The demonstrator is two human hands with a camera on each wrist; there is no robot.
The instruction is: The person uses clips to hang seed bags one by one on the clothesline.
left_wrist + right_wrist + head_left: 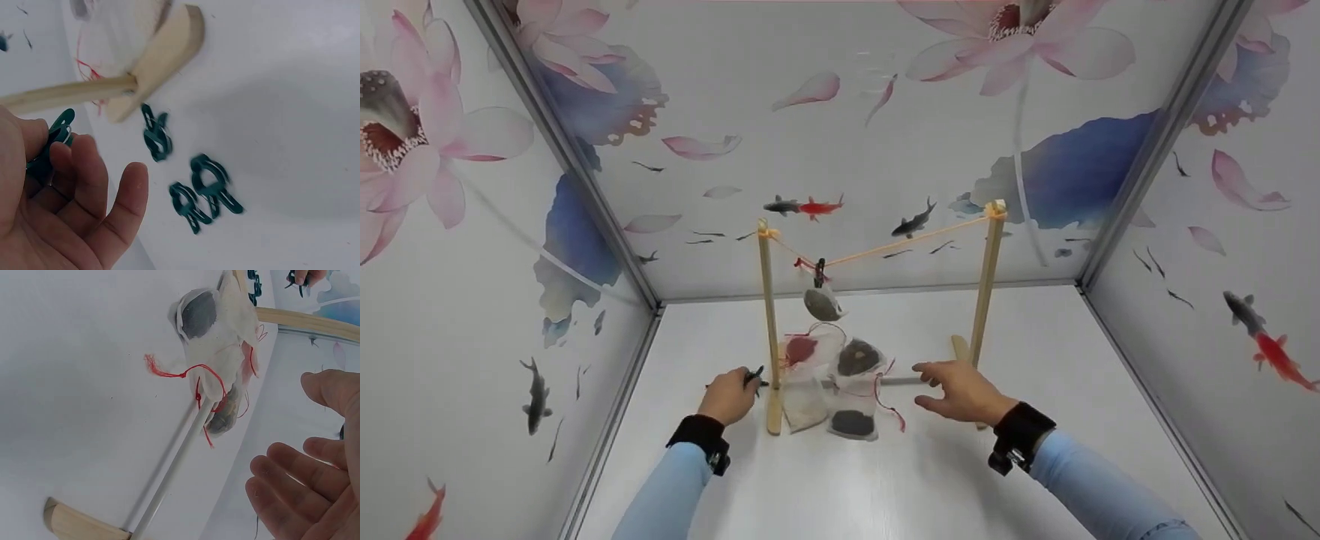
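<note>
My left hand pinches a dark green spring clip beside the left wooden post. On the table near that post's foot lie several more green clips. My right hand, fingers spread and holding nothing, hovers by the right post. Between the posts an orange cord sags, and a sheer drawstring pouch with dark contents hangs from it by a clip. Below lie several similar pouches: one with red contents, one brown, one black, one pale.
A pale rod runs low between the feet of the posts, with pouches lying against it. Red drawstrings trail over the white table. Printed panels close in the back and both sides.
</note>
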